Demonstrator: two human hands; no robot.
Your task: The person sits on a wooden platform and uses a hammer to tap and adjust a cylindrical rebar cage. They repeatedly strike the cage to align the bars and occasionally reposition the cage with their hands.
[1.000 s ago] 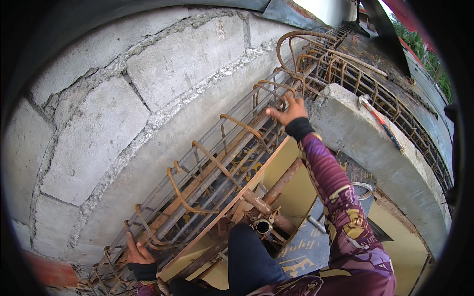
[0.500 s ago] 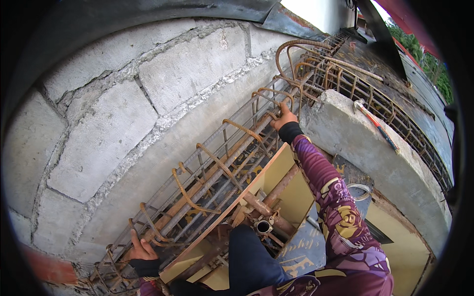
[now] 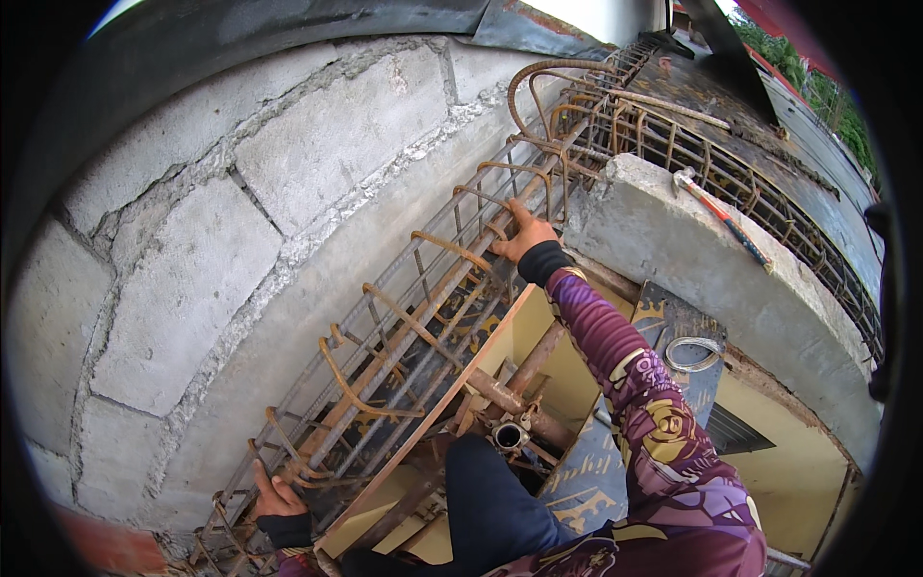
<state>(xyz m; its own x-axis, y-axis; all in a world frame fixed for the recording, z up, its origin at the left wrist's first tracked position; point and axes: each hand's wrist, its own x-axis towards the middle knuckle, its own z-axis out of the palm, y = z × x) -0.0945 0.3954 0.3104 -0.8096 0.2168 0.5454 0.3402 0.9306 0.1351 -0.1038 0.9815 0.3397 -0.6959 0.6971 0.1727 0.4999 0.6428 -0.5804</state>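
A long cage of rusty rebar [image 3: 389,365] runs diagonally beside the block wall, its long bars crossed by bent stirrups. At its upper part my right hand [image 3: 526,234] is closed round a bar, index finger over the top and thumb on the near side. My left hand [image 3: 277,497] rests against the lower end, next to a stirrup. Its index finger is stretched out and apart from the thumb; the other fingers are mostly hidden. A strip of wood [image 3: 332,423] lies along the inside of the cage.
A grey block wall [image 3: 183,279] rises at left. On the concrete ledge [image 3: 711,245] at right lies a hammer [image 3: 721,219]. Another rebar cage [image 3: 740,202] runs behind it. Below are a steel pipe [image 3: 510,438], a printed board [image 3: 586,481] and a wire coil [image 3: 692,354].
The view has turned slightly, shifting most things left. My right hand has slid a little down along the cage, with the thumb now showing. My left hand stays at the lower end.
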